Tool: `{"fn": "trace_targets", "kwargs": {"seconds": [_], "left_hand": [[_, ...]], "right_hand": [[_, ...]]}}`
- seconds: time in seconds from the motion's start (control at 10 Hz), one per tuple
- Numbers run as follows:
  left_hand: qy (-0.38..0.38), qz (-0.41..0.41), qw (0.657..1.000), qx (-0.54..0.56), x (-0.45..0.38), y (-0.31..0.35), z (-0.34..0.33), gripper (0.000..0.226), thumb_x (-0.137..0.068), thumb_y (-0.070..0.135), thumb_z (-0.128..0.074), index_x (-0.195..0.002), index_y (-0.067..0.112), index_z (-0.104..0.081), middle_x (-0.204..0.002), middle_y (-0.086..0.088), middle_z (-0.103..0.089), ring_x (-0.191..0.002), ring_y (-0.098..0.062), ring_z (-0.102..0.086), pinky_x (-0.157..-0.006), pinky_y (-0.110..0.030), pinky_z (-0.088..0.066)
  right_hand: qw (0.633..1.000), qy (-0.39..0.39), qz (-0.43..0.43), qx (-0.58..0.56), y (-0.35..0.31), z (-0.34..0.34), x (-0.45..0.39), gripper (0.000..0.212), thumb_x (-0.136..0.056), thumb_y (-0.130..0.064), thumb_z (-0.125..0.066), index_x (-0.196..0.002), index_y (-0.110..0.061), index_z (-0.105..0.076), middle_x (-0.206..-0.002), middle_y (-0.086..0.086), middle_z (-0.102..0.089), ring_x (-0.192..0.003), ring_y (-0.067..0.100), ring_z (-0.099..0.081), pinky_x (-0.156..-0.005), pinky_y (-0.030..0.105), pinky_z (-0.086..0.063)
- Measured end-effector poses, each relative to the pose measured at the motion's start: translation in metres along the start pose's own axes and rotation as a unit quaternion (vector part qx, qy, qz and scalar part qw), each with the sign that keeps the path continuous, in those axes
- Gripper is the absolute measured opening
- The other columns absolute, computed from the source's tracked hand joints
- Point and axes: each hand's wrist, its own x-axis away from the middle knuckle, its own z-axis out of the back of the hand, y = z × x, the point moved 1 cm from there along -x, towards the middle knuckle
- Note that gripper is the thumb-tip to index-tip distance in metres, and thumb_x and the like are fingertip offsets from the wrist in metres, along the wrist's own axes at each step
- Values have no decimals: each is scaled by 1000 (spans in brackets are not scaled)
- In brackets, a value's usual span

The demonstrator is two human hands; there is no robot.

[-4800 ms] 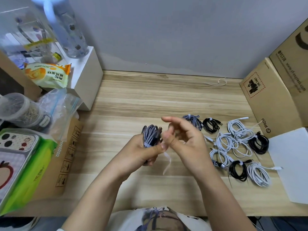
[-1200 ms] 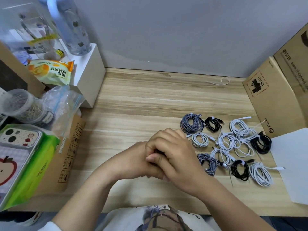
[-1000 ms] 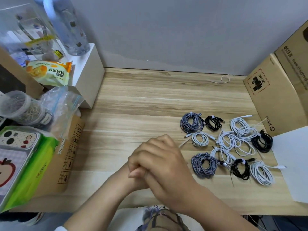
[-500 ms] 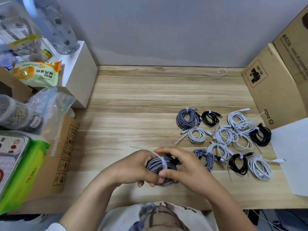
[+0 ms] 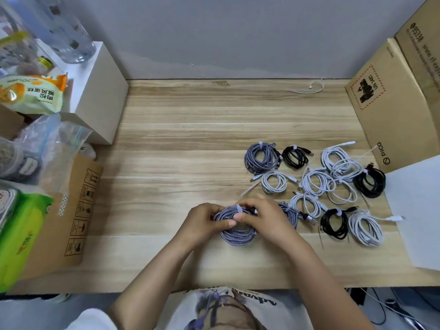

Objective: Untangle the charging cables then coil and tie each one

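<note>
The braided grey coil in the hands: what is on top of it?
A white tie wraps over the top of the braided grey coil. The left hand and right hand grip its upper part, both thumbs pressing on it. The hands cover its side edges.

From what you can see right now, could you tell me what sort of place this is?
Probably a home or dorm desk: a wooden desktop set against a plain wall, a snack packet and cardboard boxes at its sides, and coiled charging cables being sorted by hand.
</note>
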Motion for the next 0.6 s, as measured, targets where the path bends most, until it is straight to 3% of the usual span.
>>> {"fn": "trace_targets", "kwargs": {"seconds": [0.2,0.4,0.6], "left_hand": [[71,79,994,6,-31,-19,-23,20,-78,23,-75,-97,17,-70,-89,0,-72,-81,-11,-63,-70,-21,-46],[116,48,991,-49,-36,-17,-30,16,-81,26,-72,-94,16,-72,-85,-2,-72,-81,-15,-65,-70,-25,-44],[135,66,987,-66,-42,-22,-32,15,-82,31,-68,-91,19,-64,-92,-1,-64,-85,-16,-59,-69,-26,-40]], "right_hand": [[995,22,-45,91,20,-7,-28,29,-81,-32,-70,-106,-18,-68,-113,3,-64,-107,20,-56,-84,29,-41],[986,26,-39,162,20,-6,-33,30,-85,-38,-65,-109,-20,-65,-114,3,-64,-107,23,-56,-84,33,-45],[994,32,-34,97,18,-1,-33,32,-84,-31,-67,-112,-17,-65,-112,4,-64,-107,21,-59,-92,35,-46]]}}
